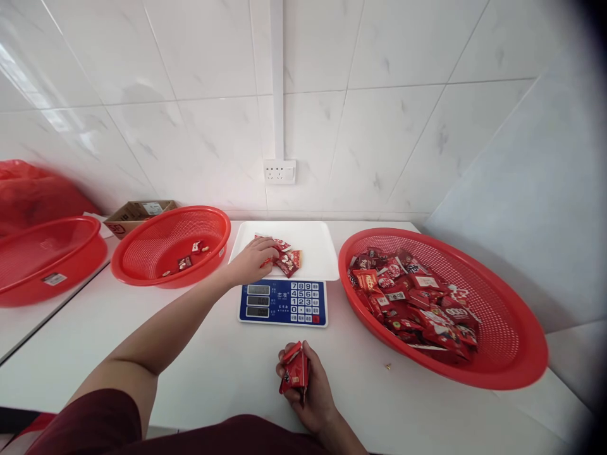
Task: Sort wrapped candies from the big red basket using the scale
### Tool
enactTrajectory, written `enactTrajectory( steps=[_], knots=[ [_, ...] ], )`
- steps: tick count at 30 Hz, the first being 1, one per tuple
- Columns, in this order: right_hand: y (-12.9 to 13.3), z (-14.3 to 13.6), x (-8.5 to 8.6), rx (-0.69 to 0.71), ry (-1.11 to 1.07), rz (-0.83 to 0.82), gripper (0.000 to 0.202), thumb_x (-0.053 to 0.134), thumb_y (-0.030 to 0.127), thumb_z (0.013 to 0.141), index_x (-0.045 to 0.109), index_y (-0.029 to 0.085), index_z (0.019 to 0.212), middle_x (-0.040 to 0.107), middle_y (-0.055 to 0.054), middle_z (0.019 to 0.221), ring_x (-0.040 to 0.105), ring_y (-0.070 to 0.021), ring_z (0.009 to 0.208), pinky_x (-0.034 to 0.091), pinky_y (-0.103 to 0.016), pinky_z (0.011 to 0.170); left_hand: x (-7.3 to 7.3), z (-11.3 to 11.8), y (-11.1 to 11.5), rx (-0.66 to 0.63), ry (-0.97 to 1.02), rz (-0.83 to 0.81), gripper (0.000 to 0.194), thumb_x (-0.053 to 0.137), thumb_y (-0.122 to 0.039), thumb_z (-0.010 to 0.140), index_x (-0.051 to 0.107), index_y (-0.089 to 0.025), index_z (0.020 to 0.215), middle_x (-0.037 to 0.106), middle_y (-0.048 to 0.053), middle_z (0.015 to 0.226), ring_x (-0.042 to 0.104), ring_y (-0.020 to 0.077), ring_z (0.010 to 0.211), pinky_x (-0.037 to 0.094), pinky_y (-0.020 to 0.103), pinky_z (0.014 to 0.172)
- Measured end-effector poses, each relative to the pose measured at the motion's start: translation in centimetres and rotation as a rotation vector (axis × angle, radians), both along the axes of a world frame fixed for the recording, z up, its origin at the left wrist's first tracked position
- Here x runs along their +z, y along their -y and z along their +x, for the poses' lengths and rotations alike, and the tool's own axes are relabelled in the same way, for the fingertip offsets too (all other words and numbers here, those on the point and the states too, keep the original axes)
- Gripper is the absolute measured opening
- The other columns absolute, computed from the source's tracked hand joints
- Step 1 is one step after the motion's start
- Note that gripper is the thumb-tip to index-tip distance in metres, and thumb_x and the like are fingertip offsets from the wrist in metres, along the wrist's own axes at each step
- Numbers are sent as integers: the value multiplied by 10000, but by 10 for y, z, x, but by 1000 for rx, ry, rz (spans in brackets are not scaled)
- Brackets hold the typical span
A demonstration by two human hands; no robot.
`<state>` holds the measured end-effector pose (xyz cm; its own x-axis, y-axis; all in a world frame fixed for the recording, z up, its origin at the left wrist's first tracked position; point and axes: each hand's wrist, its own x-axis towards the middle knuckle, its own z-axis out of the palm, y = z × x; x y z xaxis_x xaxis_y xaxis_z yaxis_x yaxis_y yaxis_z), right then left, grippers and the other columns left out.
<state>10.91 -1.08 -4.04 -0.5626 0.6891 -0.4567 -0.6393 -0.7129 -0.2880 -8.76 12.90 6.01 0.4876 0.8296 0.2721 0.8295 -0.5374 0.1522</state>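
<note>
My left hand (256,260) is over the white weighing tray (317,243), fingers curled down onto red snack packets (289,262) that lie there. Part of what it grips is hidden beneath the fingers. Under the tray's front edge sits the scale's blue keypad panel (283,303), with small grey displays. Closer to my body, my right hand (315,395) is held palm up above the white table, closed around a few red snack packets (296,370). To the right, a large red plastic basket (512,341) holds many similar packets (417,297).
Left of the scale, a red basket (142,256) contains a few small packets. Behind it stands a cardboard box (126,218); another red basket (61,262) and a red plastic bag (33,193) are farther left. A small gold scrap (387,366) lies on the table (213,360).
</note>
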Motion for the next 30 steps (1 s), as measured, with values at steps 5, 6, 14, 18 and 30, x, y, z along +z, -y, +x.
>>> enactTrajectory(
  steps=[5,6,14,18,30],
  knots=[
    [0,-1,2,4,24,-13,345,690,471,656,562,162,740,580,-3,670,497,-82,540,158,-123,308,-6,0,-5,253,70,-75,592,410,-558,831,367,-217,1313,314,120,1427,173,317,1343,181,565,1049],
    [0,-1,2,3,25,-19,334,689,462,659,562,163,739,582,-3,669,497,-83,539,156,-123,308,-7,3,-7,290,68,-108,656,384,-609,819,310,-231,1350,267,122,1452,132,334,1352,162,593,1037],
    [1,-1,-1,-4,18,-40,324,705,437,644,565,167,757,598,-8,697,517,-92,558,167,-119,307,-13,27,-24,332,-3,-224,767,345,-734,739,306,-285,1359,200,120,1478,97,375,1350,131,620,1016],
    [0,-1,-2,6,28,-30,327,708,438,642,567,164,751,598,-9,695,519,-92,561,170,-119,305,-14,27,-28,295,10,-217,681,413,-706,727,436,-290,1266,247,116,1453,192,343,1332,173,569,1031],
    [-1,-2,-2,9,44,-30,319,701,439,648,573,164,748,598,-10,693,524,-94,563,177,-121,306,3,-13,-32,257,262,-228,572,569,-464,748,461,-205,1246,320,114,1404,345,260,1273,299,374,1042]
  ],
)
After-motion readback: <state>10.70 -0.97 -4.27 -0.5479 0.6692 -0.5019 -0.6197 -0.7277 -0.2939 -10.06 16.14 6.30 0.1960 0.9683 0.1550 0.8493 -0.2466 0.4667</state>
